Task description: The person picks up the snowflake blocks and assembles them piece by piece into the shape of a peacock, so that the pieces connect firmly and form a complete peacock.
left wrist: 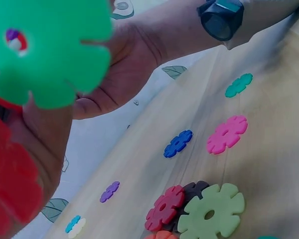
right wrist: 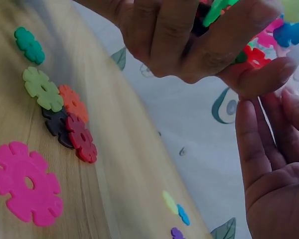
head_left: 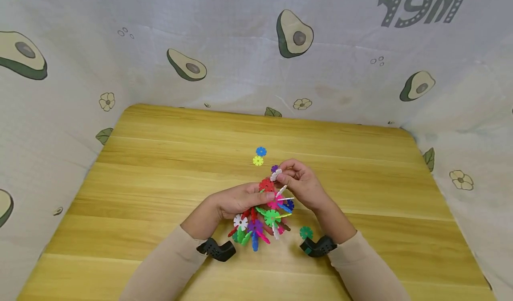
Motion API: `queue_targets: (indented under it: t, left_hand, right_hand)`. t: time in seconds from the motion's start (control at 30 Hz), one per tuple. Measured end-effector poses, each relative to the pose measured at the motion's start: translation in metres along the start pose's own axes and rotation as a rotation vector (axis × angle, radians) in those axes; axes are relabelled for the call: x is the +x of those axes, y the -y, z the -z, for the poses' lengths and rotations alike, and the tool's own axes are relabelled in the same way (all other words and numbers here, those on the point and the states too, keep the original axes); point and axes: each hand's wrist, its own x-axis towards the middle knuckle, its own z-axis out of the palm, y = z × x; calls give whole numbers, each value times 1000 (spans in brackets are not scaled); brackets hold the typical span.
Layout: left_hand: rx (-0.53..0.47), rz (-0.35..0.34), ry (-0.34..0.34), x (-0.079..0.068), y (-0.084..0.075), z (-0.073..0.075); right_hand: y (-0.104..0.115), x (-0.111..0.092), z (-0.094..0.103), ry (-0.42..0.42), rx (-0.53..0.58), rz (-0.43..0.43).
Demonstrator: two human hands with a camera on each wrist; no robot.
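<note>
Near the middle of the head view, the person's right hand (head_left: 303, 186) pinches a small white flower-shaped plastic disc (head_left: 276, 175) between thumb and forefinger, with the other fingers bent in behind. Just left of and below it, the left hand (head_left: 240, 201) grips a many-coloured cluster of slotted plastic discs (head_left: 255, 226) — thumb laid over the top, some fingers hidden beneath. The cluster sits just below the centre of the frame, red, pink, green, purple, blue and white pieces jutting out at all angles. Whether the white disc touches it, I cannot tell.

Just above the white disc lies a purple slotted disc (head_left: 274, 168); higher up, a yellow disc (head_left: 258, 160) and a blue disc (head_left: 261, 151) lie close together. A teal disc (head_left: 306, 233) rests lower right of the cluster, near the right wrist's black camera (head_left: 319, 246).

At the left of the right wrist view, a pale green disc (right wrist: 43, 88), an orange disc (right wrist: 74, 103), a black disc (right wrist: 56, 127) and a dark red disc (right wrist: 81, 138) lie bunched together — a bright pink disc (right wrist: 27, 184) sits below them. All these loose pieces are on a yellowish wooden table (head_left: 160, 158), with a pale avocado-print cloth (head_left: 240, 25) across the top of the head view.
</note>
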Motion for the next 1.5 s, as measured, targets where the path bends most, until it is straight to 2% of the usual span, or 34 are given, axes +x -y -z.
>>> queue_targets:
  t: [0.13,0.27,0.5,0.6,0.7,0.77,0.9,0.97,1.03,1.07,1.13,1.23,1.33,1.4,1.5]
  left_hand:
    - [4,-22,2,0,0,0]
    - [24,-11,-13,-1,0,1]
    - [21,16,13,-2,1,1]
    - [24,18,4,-3,1,0]
    - [23,6,-6,-2,0,-1]
    - [2,3,15,-2,0,-1]
    - [6,11,22,-2,-2,-1]
    - [35,8,-11,-3,-2,0]
    - [49,10,-41,-4,-3,2]
    - [49,12,-52,-5,-4,3]
    - [40,12,-58,-7,-5,6]
    - [23,12,-67,-11,-7,11]
    - [21,-6,-89,-14,-10,13]
    - [13,-10,-92,-14,-11,14]
    - [12,-4,-88,-13,-11,13]
  right_hand:
    - [-4,1,2,37,-14,69]
    - [-7,1,2,42,-73,117]
    - [-5,-1,-4,-1,-207,83]
    - [-4,-1,-5,-7,-234,86]
    - [-2,-1,-3,-12,-221,104]
    - [0,1,1,-34,-152,119]
    - [7,2,10,-170,-34,158]
    - [10,2,14,-251,-121,92]
    - [11,2,16,-259,-282,-81]
    - [10,3,16,-227,-390,-184]
    - [7,4,16,-110,-645,-372]
    - [7,3,13,44,-939,-541]
    - [12,-2,8,150,-1126,-639]
    - [14,-5,6,226,-1200,-656]
    - [15,-7,5,263,-1186,-615]
